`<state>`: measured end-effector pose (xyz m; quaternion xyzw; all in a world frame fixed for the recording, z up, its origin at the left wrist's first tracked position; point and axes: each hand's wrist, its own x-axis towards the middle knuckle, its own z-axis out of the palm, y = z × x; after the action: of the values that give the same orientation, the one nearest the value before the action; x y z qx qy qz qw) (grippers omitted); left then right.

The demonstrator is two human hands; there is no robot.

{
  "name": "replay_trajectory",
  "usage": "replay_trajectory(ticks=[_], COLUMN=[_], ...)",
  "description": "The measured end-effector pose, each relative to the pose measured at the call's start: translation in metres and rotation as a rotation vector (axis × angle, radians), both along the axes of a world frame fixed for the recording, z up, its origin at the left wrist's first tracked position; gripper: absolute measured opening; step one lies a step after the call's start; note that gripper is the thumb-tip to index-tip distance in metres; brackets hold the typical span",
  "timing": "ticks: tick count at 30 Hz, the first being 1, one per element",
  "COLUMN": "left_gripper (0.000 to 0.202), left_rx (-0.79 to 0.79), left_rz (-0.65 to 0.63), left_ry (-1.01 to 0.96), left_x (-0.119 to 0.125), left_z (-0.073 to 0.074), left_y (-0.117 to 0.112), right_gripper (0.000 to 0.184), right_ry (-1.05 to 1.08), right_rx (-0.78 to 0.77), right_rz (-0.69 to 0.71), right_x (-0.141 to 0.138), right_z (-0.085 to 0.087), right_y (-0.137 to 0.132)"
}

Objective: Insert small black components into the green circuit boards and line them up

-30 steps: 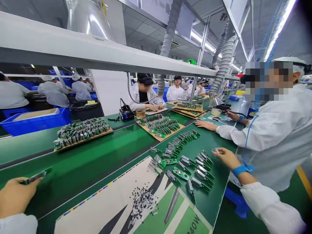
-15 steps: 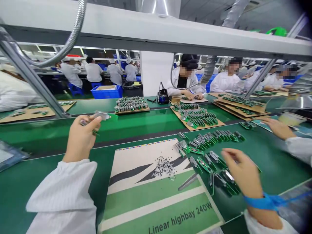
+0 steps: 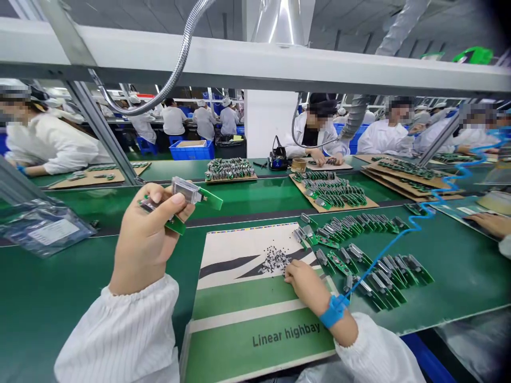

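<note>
Gripping confirmed: green circuit board [image 3: 210,198] is pinched in left hand [image 3: 148,234]; right hand [image 3: 309,284] is held at black parts [image 3: 274,260] on printed card [image 3: 239,298], its grip unclear.

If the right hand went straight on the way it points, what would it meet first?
The right hand would probably meet the heap of small black parts on the printed card first, though depth is hard to judge.

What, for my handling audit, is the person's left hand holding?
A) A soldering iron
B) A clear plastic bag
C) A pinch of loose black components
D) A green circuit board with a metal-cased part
D: the left hand grips the green circuit board between its fingers, with the metal-cased part on top.
</note>
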<state>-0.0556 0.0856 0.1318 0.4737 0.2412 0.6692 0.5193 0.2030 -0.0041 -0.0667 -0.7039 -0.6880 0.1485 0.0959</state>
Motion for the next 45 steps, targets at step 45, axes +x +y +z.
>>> replay_trajectory(ticks=[45], left_gripper=[0.036], left_rx=[0.201], left_rz=[-0.218], left_ry=[0.389], left_x=[0.036], left_z=[-0.028], left_y=[-0.063], right_gripper=[0.027], right_ry=[0.733], right_rx=[1.134], right_rz=[0.227], right_x=[-0.063], right_z=[0.164], right_y=[-0.022])
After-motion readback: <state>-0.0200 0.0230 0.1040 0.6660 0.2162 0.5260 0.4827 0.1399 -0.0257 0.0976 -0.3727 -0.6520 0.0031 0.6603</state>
